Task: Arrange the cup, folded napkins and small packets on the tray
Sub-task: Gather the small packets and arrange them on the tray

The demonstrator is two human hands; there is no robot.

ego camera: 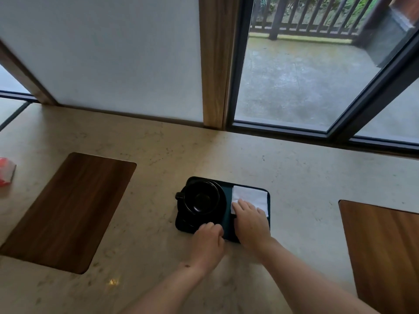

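A dark rectangular tray [226,185] lies on the pale stone counter. A black cup [200,197] with its handle to the left stands on a black saucer in the tray's left half. White folded napkins [250,196] lie in the right half. My right hand [250,220] rests flat on the napkins' near edge, fingers spread. My left hand [208,239] is curled at the tray's near edge, just in front of the saucer; what its fingers hold is hidden. No small packets show on the tray.
A wooden inlay panel [70,211] is set in the counter to the left, another [383,250] to the right. A red and white packet [6,171] lies at the far left edge. A window and wooden post stand behind the counter.
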